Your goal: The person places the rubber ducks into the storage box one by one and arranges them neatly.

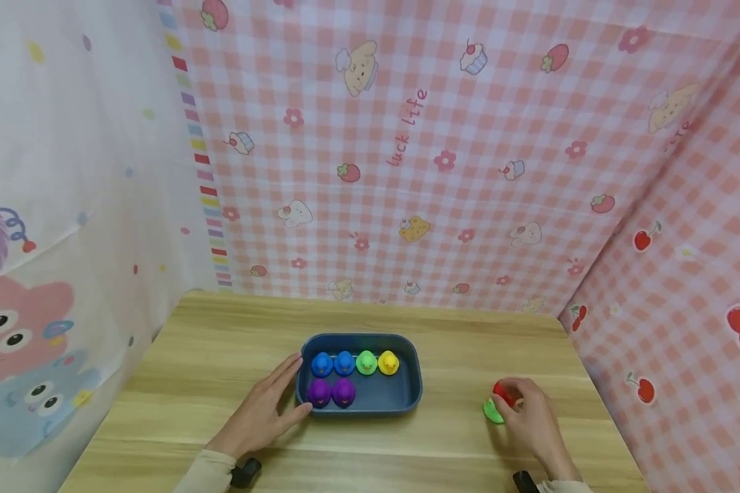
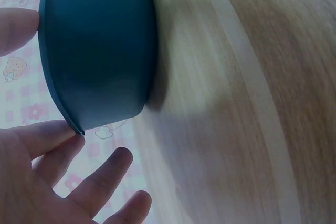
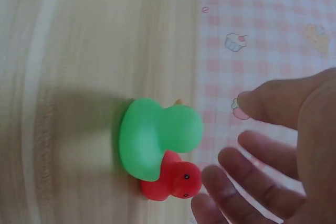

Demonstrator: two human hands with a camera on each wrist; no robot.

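My left hand (image 1: 260,411) rests against the left end of a dark blue tray (image 1: 384,397), thumb and fingertips touching its rim at two spots. The left wrist view shows the tray's outer wall (image 2: 100,51) between the thumb and the spread, fairly straight fingers. Over at the right, my right hand (image 1: 533,414) hovers around a red toy duck (image 1: 501,392) and a green toy duck (image 1: 492,412), which stand against each other on the table. In the right wrist view, its thumb and fingers are apart, fingertips right beside the red duck's head (image 3: 186,179).
Inside the tray, two blue ducks (image 1: 333,364), a green duck (image 1: 366,363) and a yellow duck (image 1: 388,363) form the back row. Two purple ducks (image 1: 331,392) sit in front at the left. Patterned cloth (image 1: 407,205) hangs behind the wooden table (image 1: 456,342) and at both sides.
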